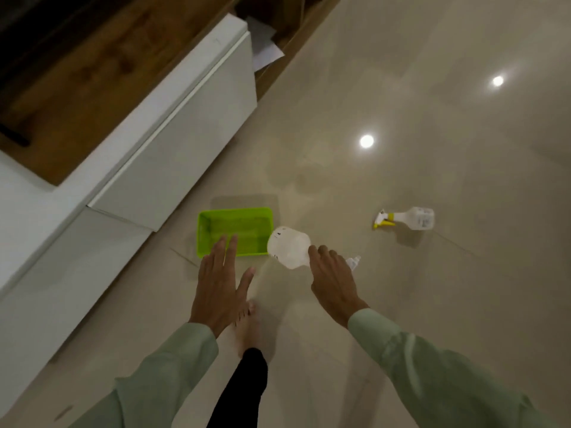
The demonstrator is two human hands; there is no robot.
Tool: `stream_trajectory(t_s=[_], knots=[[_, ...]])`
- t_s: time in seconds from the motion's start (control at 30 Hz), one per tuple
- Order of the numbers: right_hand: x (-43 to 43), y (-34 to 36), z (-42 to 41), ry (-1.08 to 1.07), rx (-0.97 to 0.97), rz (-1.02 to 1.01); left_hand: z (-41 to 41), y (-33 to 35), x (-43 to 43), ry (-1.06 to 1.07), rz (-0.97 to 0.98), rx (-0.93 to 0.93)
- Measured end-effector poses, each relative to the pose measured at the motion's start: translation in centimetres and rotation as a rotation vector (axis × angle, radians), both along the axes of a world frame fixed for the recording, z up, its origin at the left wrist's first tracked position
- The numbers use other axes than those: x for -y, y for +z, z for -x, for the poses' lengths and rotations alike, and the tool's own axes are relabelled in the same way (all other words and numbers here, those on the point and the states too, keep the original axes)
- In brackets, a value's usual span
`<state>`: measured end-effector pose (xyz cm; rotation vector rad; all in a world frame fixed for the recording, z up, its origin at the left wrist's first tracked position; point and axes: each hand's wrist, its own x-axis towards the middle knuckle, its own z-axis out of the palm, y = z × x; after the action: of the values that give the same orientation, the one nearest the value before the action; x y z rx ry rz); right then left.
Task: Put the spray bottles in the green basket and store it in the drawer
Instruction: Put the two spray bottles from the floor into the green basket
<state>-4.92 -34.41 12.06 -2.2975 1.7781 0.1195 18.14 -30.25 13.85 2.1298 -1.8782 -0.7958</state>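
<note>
A bright green basket [216, 217] lies empty on the beige floor, just below the white cabinet. My right hand [332, 279] is shut on the neck of a clear spray bottle [289, 247], held on its side with its base at the basket's right rim. My left hand [217, 288] hovers open, fingers spread, over the basket's near edge. A second clear spray bottle [414, 218] with a yellow trigger lies on its side on the floor to the right, apart from both hands.
A white cabinet with drawers [173, 140] runs along the left, its fronts shut. A wooden unit [92, 72] with loose papers [265, 47] sits behind it. My bare foot [247, 329] stands on the glossy tiles below the hands.
</note>
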Motion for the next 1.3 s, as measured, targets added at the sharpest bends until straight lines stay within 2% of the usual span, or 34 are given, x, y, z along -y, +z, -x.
stream_trajectory(t_s=[0.27,0.57,0.93,1.13,1.23,1.3], knots=[[10.5,-6.7,-8.9,0.198,-0.243,-0.068,-7.0,-6.3,6.8,-0.013,-0.053,-0.034],[15.5,-12.3,-14.0,0.433,-0.441,-0.236,-9.1,-12.7,10.4,-0.008,-0.075,-0.071],[17.4,-15.9,-17.0,0.792,-0.723,-0.112,-10.1,-16.3,12.5,0.011,-0.105,-0.043],[17.4,-16.5,-17.0,0.823,-0.604,-0.053,-10.6,-15.8,14.0,0.011,-0.092,-0.027],[17.1,-17.1,-16.2,0.749,-0.397,0.079,-10.8,-15.5,14.2,0.01,-0.097,-0.017],[16.9,-17.0,-15.7,0.594,-0.186,0.093,-10.8,-15.2,14.1,0.008,-0.091,-0.008]])
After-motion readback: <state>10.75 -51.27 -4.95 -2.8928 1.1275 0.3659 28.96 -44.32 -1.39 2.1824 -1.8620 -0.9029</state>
